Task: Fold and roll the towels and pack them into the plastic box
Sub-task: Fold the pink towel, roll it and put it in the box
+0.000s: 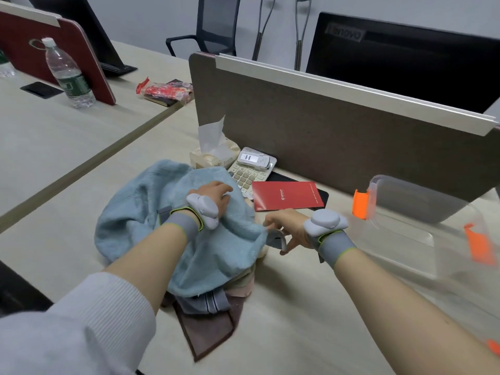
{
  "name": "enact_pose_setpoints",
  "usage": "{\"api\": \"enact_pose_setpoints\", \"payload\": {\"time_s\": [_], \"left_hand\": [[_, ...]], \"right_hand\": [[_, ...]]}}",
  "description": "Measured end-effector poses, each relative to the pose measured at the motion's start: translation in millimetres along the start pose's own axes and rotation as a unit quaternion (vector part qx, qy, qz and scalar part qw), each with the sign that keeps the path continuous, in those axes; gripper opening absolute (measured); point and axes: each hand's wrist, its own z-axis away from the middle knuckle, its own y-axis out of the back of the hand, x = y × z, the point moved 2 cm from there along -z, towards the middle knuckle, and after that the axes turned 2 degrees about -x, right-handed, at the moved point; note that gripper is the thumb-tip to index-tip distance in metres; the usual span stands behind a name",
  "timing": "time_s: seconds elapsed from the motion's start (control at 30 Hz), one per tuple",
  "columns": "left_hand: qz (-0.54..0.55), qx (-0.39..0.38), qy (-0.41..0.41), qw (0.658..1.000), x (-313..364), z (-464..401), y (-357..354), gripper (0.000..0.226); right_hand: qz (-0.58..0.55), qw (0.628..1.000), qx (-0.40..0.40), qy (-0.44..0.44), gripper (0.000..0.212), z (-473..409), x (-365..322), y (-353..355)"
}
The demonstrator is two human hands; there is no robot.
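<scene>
A crumpled light blue towel [151, 212] lies on top of a heap at the middle of the desk. Under it show a grey striped towel [213, 300], a brown towel [208, 328] and a pinkish one [243, 286]. My left hand [213, 197] grips the blue towel near its top. My right hand [286, 228] pinches the blue towel's right corner, where a grey tag hangs. The clear plastic box [411, 239] with orange clips stands at the right, apart from both hands.
A tissue pack [213, 155], a calculator [249, 171] and a red booklet [286, 194] lie behind the heap, against a brown desk divider [324, 131]. A water bottle [69, 74] stands far left. A monitor [405, 58] rises behind the divider.
</scene>
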Motion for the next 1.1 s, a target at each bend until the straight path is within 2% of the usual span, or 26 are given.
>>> {"api": "enact_pose_setpoints", "payload": {"time_s": [0.07, 0.17, 0.23, 0.27, 0.3, 0.33, 0.37, 0.47, 0.57, 0.6, 0.63, 0.7, 0.77, 0.87, 1.0, 1.1], "left_hand": [[-0.013, -0.056, 0.002, 0.998, 2, -14, -5, 0.045], [-0.093, -0.092, 0.007, 0.991, 4, -22, -2, 0.060], [-0.126, -0.116, 0.000, 0.985, 8, -33, -7, 0.065], [-0.142, -0.132, 0.005, 0.981, 7, -36, -10, 0.062], [-0.149, -0.141, 0.014, 0.979, 6, -40, -14, 0.049], [-0.139, -0.148, 0.023, 0.979, 6, -42, -17, 0.034], [-0.136, -0.148, 0.020, 0.979, 8, -43, -17, 0.029], [-0.159, -0.101, -0.004, 0.982, 17, -38, -2, 0.040], [-0.161, -0.018, -0.012, 0.987, 13, -32, 8, 0.069], [-0.156, -0.012, -0.003, 0.988, 8, -32, 8, 0.069], [-0.151, -0.001, 0.005, 0.988, 4, -31, 11, 0.059], [-0.140, 0.041, 0.012, 0.989, -4, -30, 20, 0.038], [-0.124, 0.085, 0.014, 0.989, -10, -29, 34, 0.032], [-0.089, 0.080, 0.061, 0.991, -17, -19, 53, 0.020], [0.031, 0.080, 0.099, 0.991, -10, 13, 78, 0.011], [0.110, 0.110, 0.093, 0.984, 2, 34, 94, 0.027]], "right_hand": [[0.027, 0.999, 0.023, 0.007, 0.021, -5, 5, 10], [0.107, 0.991, 0.076, 0.033, 0.019, -9, 13, 21], [0.113, 0.989, 0.092, 0.028, 0.023, -16, 18, 29], [0.125, 0.986, 0.103, 0.034, 0.023, -19, 18, 30], [0.140, 0.983, 0.111, 0.039, 0.024, -20, 16, 31], [0.161, 0.979, 0.113, 0.045, 0.029, -22, 15, 31], [0.178, 0.977, 0.110, 0.044, 0.036, -24, 14, 32], [0.204, 0.973, 0.101, 0.033, 0.036, -30, 10, 32], [0.237, 0.965, 0.106, 0.032, 0.022, -27, 3, 31], [0.240, 0.963, 0.116, 0.032, 0.018, -28, 1, 32], [0.229, 0.965, 0.126, 0.033, 0.019, -29, 0, 34], [0.200, 0.968, 0.145, 0.044, 0.028, -31, -5, 36], [0.156, 0.971, 0.166, 0.069, 0.031, -29, -15, 37], [0.080, 0.966, 0.214, 0.118, 0.027, -17, -38, 39], [0.004, 0.938, 0.283, 0.199, 0.032, 16, -63, 47], [-0.012, 0.916, 0.321, 0.240, 0.028, 47, -71, 60]]}}
